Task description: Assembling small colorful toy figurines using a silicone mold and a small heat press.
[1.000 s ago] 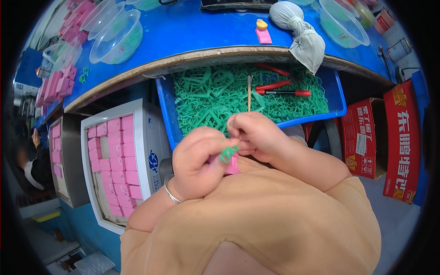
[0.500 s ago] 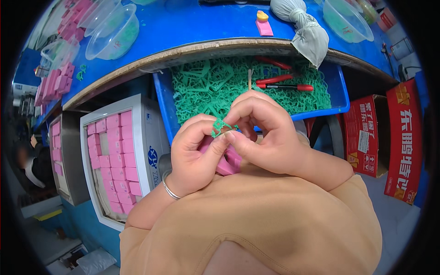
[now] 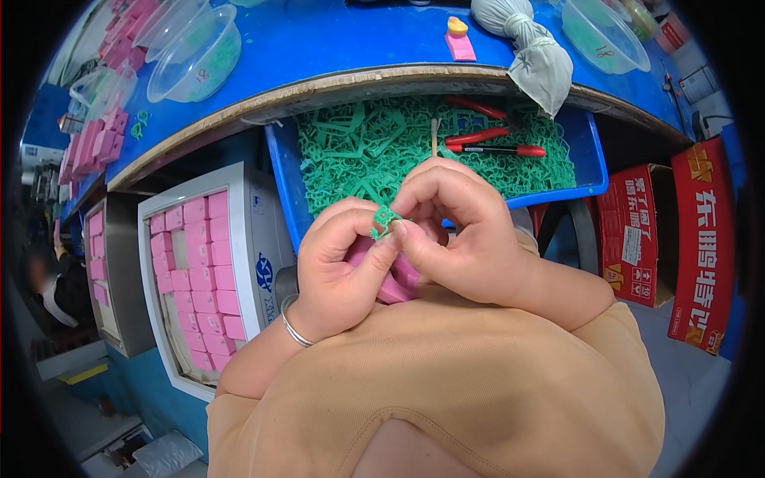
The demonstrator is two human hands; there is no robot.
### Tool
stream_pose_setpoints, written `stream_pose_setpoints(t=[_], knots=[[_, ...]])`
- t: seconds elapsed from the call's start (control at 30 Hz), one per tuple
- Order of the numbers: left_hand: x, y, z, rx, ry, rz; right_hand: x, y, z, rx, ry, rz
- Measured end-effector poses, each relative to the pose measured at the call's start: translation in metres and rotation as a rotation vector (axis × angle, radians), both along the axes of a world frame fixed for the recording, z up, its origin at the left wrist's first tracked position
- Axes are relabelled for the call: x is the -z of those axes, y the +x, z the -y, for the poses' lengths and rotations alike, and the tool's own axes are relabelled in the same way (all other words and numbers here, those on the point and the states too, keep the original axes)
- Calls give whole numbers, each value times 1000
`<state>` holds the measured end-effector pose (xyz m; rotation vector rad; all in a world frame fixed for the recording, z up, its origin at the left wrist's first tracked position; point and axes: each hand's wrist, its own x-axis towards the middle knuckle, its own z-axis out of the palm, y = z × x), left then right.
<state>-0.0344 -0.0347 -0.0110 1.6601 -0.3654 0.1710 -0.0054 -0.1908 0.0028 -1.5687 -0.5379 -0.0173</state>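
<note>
Between thumb and forefinger, my left hand [image 3: 339, 259] pinches a small green openwork piece [image 3: 384, 220], wax or plastic by its look. My right hand [image 3: 470, 231] is closed at the piece's right side, its thumb tip meeting my left thumb there; the other right fingers are curled and partly hidden. Under both hands, close to my body, a pink block [image 3: 394, 288] is partly covered by my left hand. Just beyond my fingers, a blue drawer tray [image 3: 284, 177] is full of tangled green openwork scraps [image 3: 343, 155].
Red-handled pliers [image 3: 482, 137], a black-and-red marker [image 3: 502, 150] and a thin stick [image 3: 434, 137] lie on the scraps. Above is a blue bench [image 3: 343, 44] with plastic bowls [image 3: 195, 60], a grey cloth bag [image 3: 542, 72] and a pink block with a yellow top [image 3: 460, 41]. Pink blocks fill a left-hand case [image 3: 263, 239].
The green piece has turned slightly between my fingers, and its thin strand on the right shows less. Both hands have stayed almost in place.
</note>
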Motion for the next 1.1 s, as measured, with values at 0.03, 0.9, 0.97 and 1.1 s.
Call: stream_pose_setpoints(t=[0.03,0.9,0.97,1.1], knots=[[0,0,0,0,-4,-15,0,0,0,1,-11,-2],[1,0,-2,-42,-27,-63,-7,5,10,-352,292,-819],[1,0,-2,-47,-47,-78,-7,4,10,-351,309,-829],[2,0,-3,-28,-78,-92,-4,3,10,-377,290,-821]])
